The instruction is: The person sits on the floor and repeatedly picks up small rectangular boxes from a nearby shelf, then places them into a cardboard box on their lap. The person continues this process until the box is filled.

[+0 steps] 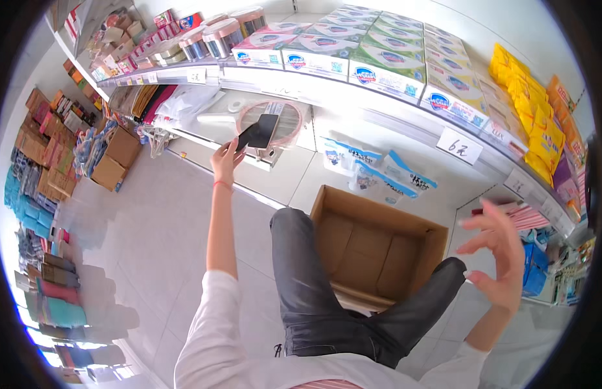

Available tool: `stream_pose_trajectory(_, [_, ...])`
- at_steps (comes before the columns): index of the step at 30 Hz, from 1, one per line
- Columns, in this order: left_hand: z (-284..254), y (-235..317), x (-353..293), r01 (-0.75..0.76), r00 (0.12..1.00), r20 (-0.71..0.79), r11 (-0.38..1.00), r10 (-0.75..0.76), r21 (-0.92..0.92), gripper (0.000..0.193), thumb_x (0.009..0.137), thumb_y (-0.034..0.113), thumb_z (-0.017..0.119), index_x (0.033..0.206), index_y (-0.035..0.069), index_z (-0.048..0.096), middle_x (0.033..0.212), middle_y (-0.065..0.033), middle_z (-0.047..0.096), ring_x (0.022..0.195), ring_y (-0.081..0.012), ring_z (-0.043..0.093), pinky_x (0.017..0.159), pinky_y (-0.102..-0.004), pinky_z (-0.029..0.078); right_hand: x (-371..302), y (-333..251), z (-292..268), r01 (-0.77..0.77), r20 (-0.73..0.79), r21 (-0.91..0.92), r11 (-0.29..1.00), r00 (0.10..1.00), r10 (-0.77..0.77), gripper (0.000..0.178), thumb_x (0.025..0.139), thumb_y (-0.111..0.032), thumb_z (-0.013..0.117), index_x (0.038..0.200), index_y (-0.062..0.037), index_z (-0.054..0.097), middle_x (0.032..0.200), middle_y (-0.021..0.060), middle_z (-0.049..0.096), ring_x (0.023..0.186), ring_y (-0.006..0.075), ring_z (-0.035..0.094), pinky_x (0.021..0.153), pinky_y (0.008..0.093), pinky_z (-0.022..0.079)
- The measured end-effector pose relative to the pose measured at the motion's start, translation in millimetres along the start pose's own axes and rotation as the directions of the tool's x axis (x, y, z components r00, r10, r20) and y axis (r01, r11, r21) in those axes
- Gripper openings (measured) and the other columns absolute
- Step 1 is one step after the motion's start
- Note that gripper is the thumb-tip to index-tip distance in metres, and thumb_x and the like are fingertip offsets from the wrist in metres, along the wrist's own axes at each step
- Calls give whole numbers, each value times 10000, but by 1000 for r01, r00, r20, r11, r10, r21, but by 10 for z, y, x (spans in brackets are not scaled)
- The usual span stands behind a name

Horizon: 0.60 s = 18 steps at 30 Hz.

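With my left hand [226,161] I pinch the near corner of a dark, flat phone [249,137] over the lower shelf. Just behind it lies a round hand mirror [291,122] with a pink rim, partly hidden by the phone. My right hand [500,256] is raised above my right knee, fingers spread and slightly blurred, holding nothing. Between my knees stands an open cardboard box [379,249], its bare bottom showing. Several white and blue plastic packets [382,181] rest beyond the box.
Above the lower shelf runs an upper shelf holding boxed soap [392,61], round clear jars [223,37] and yellow packets [528,110]. Its front edge carries a price card [459,145]. Along the left are stacked goods [48,146] and another cardboard box [116,159]. A blue package [535,269] sits at the right.
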State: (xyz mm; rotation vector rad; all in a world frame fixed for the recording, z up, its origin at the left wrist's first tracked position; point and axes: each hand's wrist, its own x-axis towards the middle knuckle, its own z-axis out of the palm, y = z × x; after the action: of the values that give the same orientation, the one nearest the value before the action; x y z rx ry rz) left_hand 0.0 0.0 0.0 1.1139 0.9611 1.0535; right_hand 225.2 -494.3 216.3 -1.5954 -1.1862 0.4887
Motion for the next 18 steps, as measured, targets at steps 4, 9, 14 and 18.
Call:
stream_pose_trajectory(4, [119, -736, 555, -55, 968, -247, 939, -33, -341, 313, 714, 65, 701, 934, -63, 519, 816, -126, 579, 673, -214, 621, 562, -249, 537, -271, 164, -15, -105, -151, 15, 994, 983, 106, 766, 573, -47, 631, 1276, 20, 334, 980, 149, 578, 749, 196, 605, 723, 300, 466])
stream_pose_trajectory(9, [408, -1170, 728, -102, 943, -333, 962, 13, -252, 462, 670, -29, 697, 1055, 9, 445, 894, -142, 528, 620, -226, 613, 498, -286, 541, -664, 207, -147, -286, -299, 5, 958, 914, 275, 747, 683, -272, 682, 1277, 17, 333, 902, 102, 573, 705, 159, 586, 675, 265, 474])
stream_pose_trajectory(14, [395, -1298, 873, -44, 926, -376, 983, -27, -179, 547, 668, -64, 666, 1146, 54, 427, 869, -124, 520, 603, -203, 597, 492, -294, 537, -981, 272, -193, -322, -413, 49, 945, 855, 313, 727, 693, -282, 668, 1270, 16, 342, 852, 85, 579, 705, 150, 586, 658, 258, 484])
stream_pose_trajectory(18, [326, -1274, 925, 14, 957, -286, 994, -43, -104, 628, 683, -66, 646, 1240, 52, 382, 850, -109, 519, 609, -189, 588, 502, -294, 533, -1102, 306, -155, -361, -471, 57, 931, 812, 344, 726, 696, -305, 664, 1266, 14, 349, 838, 79, 583, 709, 152, 588, 656, 265, 490])
